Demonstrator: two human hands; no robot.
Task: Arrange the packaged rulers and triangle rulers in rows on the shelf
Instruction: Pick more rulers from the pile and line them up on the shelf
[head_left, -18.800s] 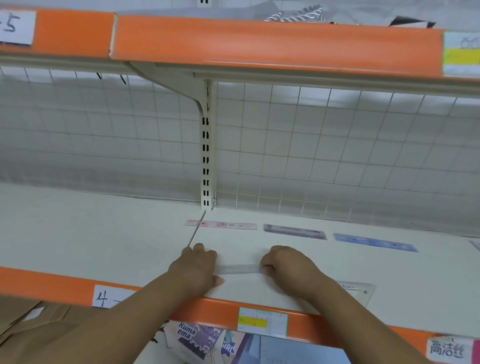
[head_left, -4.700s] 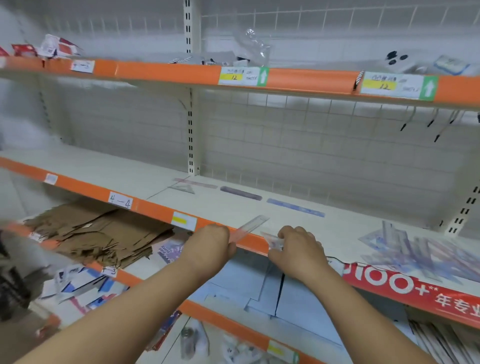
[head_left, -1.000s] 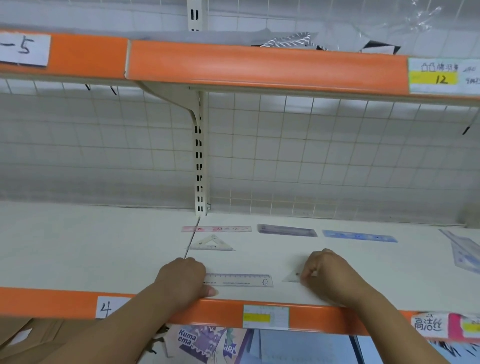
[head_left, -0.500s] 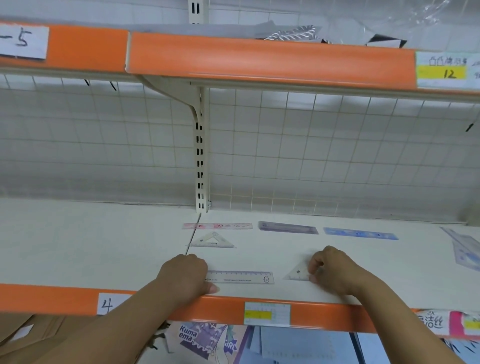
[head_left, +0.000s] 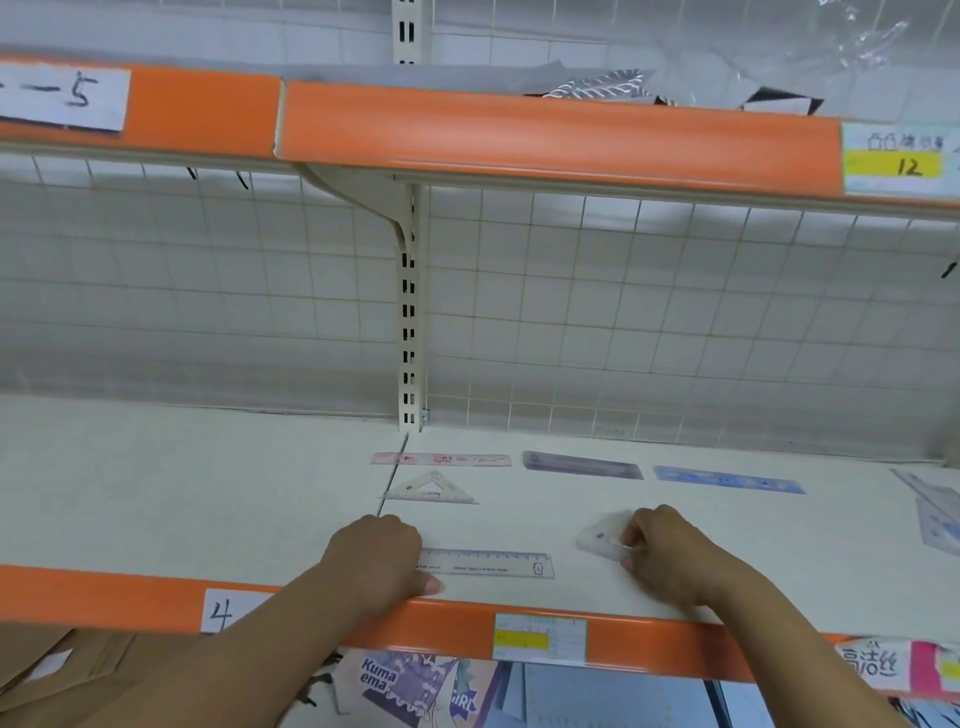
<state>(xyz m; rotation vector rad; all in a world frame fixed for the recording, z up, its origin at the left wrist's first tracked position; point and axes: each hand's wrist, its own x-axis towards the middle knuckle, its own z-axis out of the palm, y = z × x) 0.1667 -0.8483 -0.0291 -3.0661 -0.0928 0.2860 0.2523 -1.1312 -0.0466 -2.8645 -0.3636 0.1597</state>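
A clear straight ruler (head_left: 488, 563) lies flat near the front of the white shelf (head_left: 208, 499). My left hand (head_left: 376, 558) rests curled on its left end at the shelf edge. My right hand (head_left: 662, 556) pinches a small clear triangle ruler (head_left: 602, 535) that is blurred and tilted just off the shelf. Further back lie another triangle ruler (head_left: 434, 490), a pink ruler (head_left: 441, 459), a purple ruler (head_left: 582, 463) and a blue ruler (head_left: 727, 479) in a row.
A loose pile of packaged rulers (head_left: 935, 512) sits at the far right of the shelf. An orange-edged upper shelf (head_left: 545, 135) hangs overhead. A slotted upright (head_left: 410, 322) and wire grid close the back. Printed packs (head_left: 415, 686) lie on the shelf below.
My right hand has lifted and tilted the small triangle ruler, which lay flat half a second ago. My left hand stays on the straight ruler's left end.
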